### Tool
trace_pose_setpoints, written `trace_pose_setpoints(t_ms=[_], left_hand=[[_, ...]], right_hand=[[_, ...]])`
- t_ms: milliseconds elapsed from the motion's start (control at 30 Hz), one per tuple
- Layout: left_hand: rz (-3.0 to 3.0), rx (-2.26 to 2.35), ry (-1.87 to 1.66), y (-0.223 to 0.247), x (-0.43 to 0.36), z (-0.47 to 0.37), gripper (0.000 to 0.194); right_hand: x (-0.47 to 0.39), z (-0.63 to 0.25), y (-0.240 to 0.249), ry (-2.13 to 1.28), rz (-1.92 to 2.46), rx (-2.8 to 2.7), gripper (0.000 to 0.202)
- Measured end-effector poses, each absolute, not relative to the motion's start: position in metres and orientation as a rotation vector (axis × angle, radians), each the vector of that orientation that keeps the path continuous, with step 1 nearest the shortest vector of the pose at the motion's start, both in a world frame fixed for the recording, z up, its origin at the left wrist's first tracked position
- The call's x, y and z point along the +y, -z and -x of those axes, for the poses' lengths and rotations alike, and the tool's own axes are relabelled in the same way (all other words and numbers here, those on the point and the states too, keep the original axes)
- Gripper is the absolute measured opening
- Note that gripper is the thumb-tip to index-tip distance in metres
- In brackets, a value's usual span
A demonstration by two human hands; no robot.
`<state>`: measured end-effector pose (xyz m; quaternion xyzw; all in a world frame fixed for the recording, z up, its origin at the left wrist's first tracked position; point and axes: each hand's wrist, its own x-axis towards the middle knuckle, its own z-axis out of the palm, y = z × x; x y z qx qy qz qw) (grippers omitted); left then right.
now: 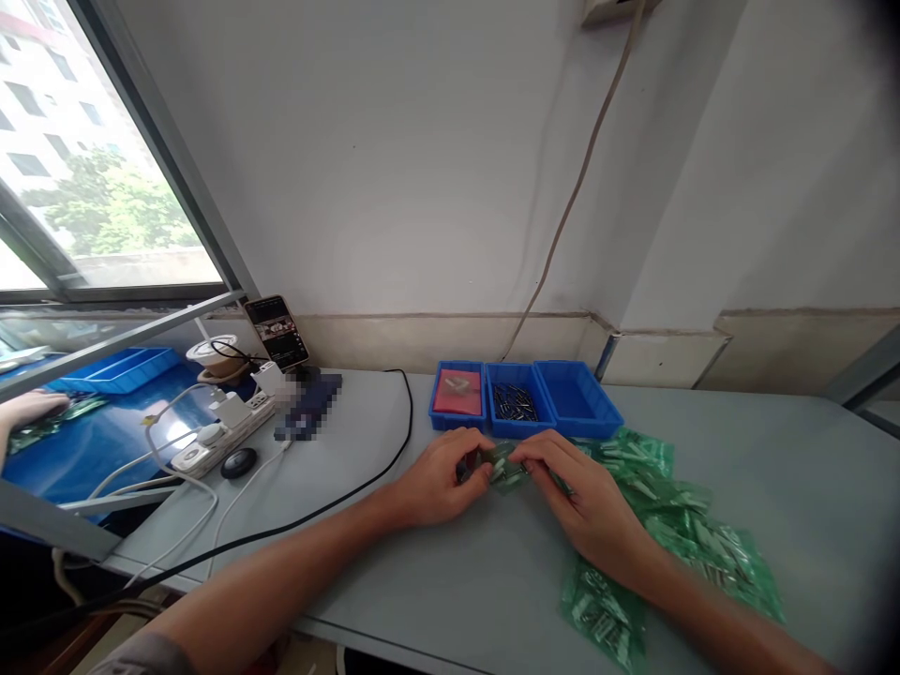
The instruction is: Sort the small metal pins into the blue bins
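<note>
Over the desk in front of the blue bins, a small green see-through plastic bag [504, 469] with pale pieces inside is between my two hands. My left hand [446, 478] pinches its left side with thumb and fingers. At the bag's right edge, the fingertips of my right hand [580, 502] are closed on it; a tiny dark spot shows there, too small to name. More green bags [703, 534] of slim metal parts lie in a pile under and beside my right forearm. Behind my hands, the middle blue bin [520, 430] holds many small dark metal parts.
The left bin [457, 422] holds a red sheet with a small clear bag on it; the right bin [580, 403] adjoins the middle one. A power strip [225, 441], black mouse [239, 463], propped phone [277, 330] and cables occupy the left side. Another person's hand [34, 407] is beyond the frame bar.
</note>
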<state>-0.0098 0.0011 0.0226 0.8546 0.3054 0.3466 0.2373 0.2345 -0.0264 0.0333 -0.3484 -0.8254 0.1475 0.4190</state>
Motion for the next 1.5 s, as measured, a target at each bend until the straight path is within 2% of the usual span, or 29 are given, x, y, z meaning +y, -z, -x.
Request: trace_pose_setpoints(t_ms=[600, 1500], left_hand=[[-2.384, 0.855, -0.908, -0.026, -0.001, 0.008, 0.007], [-2.428, 0.927, -0.849, -0.031, -0.001, 0.008, 0.016]], right_hand=[[-0.028, -0.232, -0.033, -0.371, 0.910, -2.020, 0.024], [-0.031, -0.228, -0.030, -0.403, 0.899, -1.948, 0.019]])
